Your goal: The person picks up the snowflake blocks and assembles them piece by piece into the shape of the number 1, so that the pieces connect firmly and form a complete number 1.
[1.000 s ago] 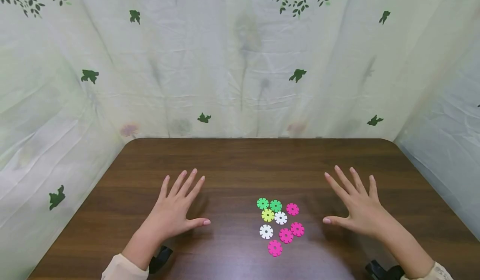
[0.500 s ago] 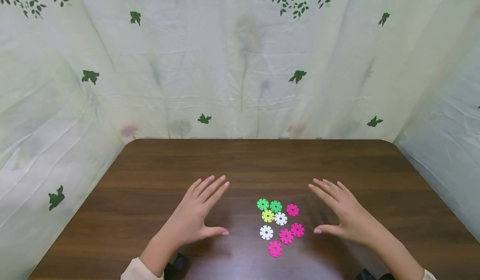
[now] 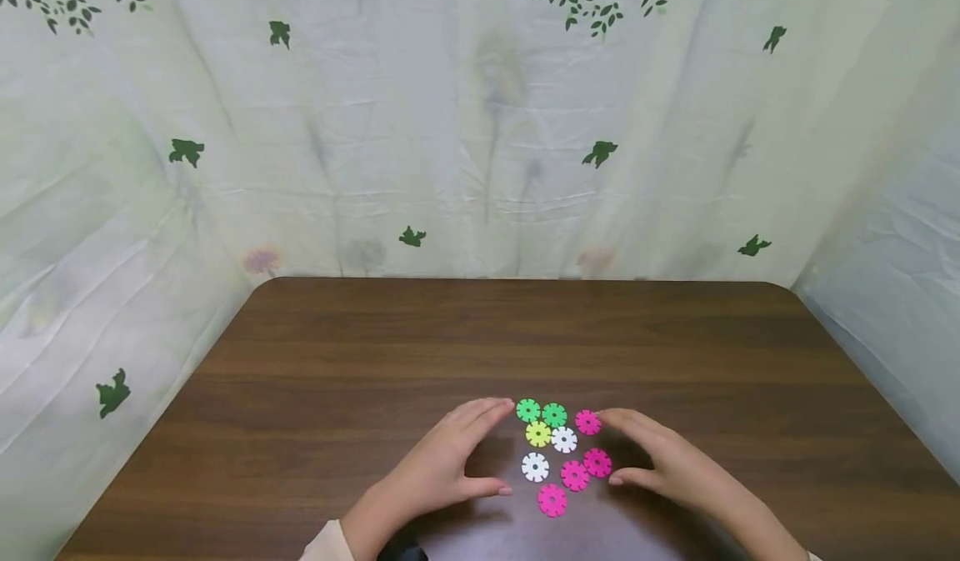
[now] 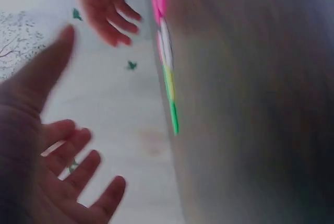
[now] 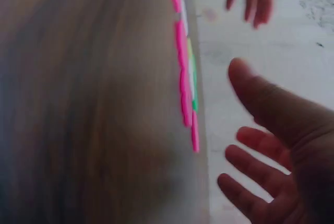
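Several flat notched plastic discs lie grouped on the table. At the back are two green discs [image 3: 528, 410], with a yellow disc [image 3: 537, 434] in front of them. One white disc [image 3: 564, 439] is beside the yellow one and another white disc [image 3: 535, 467] lies nearer. Several pink discs [image 3: 574, 476] are at the right and front. My left hand [image 3: 448, 464] hovers left of the group, fingers extended and thumb apart, holding nothing. My right hand [image 3: 667, 459] is at the right, its fingertips close to the upper pink disc [image 3: 588, 422]; whether they touch I cannot tell.
The brown wooden table [image 3: 390, 328] stretches out behind and to both sides of the discs. A pale curtain [image 3: 450, 127] with leaf prints hangs behind the table and along its sides. A black strap [image 3: 403, 544] shows at my left wrist.
Both hands have come inward and nearer the viewer, from wide apart to either side of the discs. Their spread fingers have drawn closer together. The discs lie as before.
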`<state>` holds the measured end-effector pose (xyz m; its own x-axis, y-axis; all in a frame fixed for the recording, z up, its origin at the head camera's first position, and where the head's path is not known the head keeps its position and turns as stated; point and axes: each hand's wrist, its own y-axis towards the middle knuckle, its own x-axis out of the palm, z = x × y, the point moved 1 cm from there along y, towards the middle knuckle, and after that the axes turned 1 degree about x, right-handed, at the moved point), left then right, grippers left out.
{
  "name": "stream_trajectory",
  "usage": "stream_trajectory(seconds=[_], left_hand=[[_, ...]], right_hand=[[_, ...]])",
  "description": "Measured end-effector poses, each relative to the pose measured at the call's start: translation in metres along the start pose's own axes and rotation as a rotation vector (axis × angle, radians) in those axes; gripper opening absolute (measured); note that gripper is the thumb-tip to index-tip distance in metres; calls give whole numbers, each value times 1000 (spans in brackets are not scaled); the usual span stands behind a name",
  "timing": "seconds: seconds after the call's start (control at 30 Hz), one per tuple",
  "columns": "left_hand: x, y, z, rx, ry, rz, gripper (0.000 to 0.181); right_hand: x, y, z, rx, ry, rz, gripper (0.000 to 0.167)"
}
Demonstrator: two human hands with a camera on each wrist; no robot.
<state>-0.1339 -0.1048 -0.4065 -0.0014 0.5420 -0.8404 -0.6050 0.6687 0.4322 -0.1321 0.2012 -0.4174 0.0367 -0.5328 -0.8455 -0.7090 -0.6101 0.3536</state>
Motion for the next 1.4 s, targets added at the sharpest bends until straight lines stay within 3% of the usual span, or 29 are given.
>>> stream_trajectory(seconds=[0.2,0.37,0.7,0.9,1.0,1.17,1.4], left_hand=[[19,4,4,-95,-111,-98,66],[36,7,5,-104,-88,-135,53],[48,11,7,-89,-7,-109,32],[48,13,9,-112,5,-105,27],[46,15,9,-110,8,-83,28],[35,21,8,-90,-7,11,29],[15,27,9,-16,-12,146,30]], right_hand=[[11,-2,3,11,99,-26,50],[17,-3,6,58,113,-40,41],[24,-5,9,50,100,-23,24],[23,-2,8,61,181,-32,24],[22,0,7,86,234,-55,23],[17,5,6,87,312,-52,20],[7,26,-3,46,342,42,18]])
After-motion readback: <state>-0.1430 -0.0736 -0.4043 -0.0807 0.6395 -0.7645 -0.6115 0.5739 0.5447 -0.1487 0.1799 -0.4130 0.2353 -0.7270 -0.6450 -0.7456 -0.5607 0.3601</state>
